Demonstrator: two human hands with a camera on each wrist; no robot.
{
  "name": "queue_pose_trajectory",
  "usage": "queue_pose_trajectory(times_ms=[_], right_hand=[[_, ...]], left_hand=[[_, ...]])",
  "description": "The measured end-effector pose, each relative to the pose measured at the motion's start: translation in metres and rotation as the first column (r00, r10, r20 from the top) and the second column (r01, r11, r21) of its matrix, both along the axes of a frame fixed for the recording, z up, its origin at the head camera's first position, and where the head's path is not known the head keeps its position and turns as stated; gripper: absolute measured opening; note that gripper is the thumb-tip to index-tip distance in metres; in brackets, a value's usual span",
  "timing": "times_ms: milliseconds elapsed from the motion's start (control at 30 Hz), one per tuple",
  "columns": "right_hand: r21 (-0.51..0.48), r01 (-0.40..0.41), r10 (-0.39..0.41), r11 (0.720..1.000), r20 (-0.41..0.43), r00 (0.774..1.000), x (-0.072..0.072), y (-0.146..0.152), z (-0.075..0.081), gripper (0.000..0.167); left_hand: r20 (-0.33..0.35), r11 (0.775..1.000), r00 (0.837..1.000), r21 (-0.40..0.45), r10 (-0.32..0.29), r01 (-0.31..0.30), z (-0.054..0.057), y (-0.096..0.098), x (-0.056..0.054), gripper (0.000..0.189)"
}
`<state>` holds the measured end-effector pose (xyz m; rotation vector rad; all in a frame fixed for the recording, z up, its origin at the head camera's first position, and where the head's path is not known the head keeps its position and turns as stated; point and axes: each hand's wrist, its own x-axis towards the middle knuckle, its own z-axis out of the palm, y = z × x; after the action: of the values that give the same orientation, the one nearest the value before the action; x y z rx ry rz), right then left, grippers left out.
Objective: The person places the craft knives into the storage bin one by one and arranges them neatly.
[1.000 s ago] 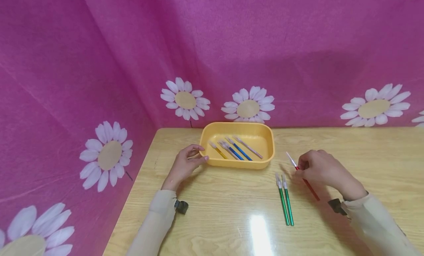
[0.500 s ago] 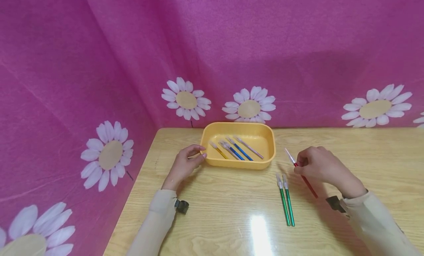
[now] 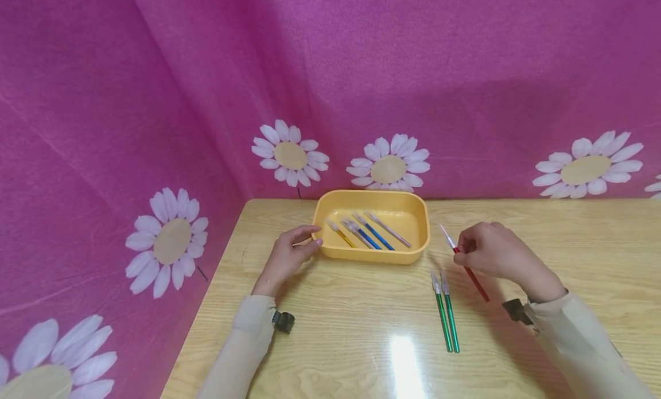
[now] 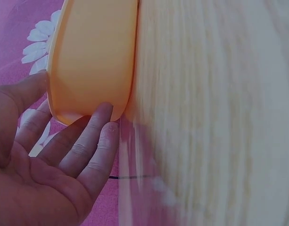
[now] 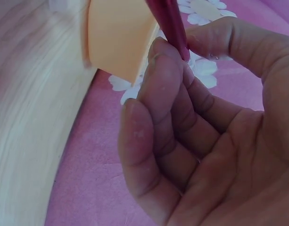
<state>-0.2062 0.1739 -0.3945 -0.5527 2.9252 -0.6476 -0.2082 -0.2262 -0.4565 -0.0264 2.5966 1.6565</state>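
Note:
My right hand (image 3: 498, 252) pinches a slim metallic red pen-shaped tool (image 3: 476, 285) between thumb and fingertips. Its pale, tapered tip (image 3: 446, 236) points up and left, towards the yellow tray (image 3: 377, 256). In the right wrist view, the red shaft (image 5: 169, 19) runs between my thumb and index finger while the other fingers curl below. My left hand (image 3: 289, 255) holds the tray's left end. The left wrist view has the thumb and index finger at the rim, and other fingertips (image 4: 106, 110) against the outer wall. Two green pen-shaped tools (image 3: 445, 316) with clear caps lie side by side between tray and right hand.
Inside the tray, several similar capped tools lie slanted: a yellow one (image 3: 342, 235), blue ones (image 3: 381, 238) and pinkish ones. The wooden table (image 3: 335, 330) ends at a magenta cloth (image 3: 465, 72) printed with daisies, behind and on the left.
My right hand has moved a little up and left, carrying the red pen-shaped tool towards the tray. My left hand stays at the tray's end.

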Motion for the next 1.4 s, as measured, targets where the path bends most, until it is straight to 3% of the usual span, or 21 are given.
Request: queue_pose_trajectory(times_ms=[1000, 1400], right_hand=[[-0.025, -0.044, 0.044, 0.999, -0.016, 0.999, -0.020, -0.032, 0.033, 0.017], [-0.031, -0.076, 0.075, 0.997, -0.032, 0.997, -0.031, -0.044, 0.039, 0.016]], left_hand=[[0.025, 1.000, 1.000, 0.023, -0.001, 0.000, 0.002, 0.000, 0.000, 0.042], [0.040, 1.000, 0.999, 0.027, 0.006, -0.007, 0.001, 0.000, -0.001, 0.041]])
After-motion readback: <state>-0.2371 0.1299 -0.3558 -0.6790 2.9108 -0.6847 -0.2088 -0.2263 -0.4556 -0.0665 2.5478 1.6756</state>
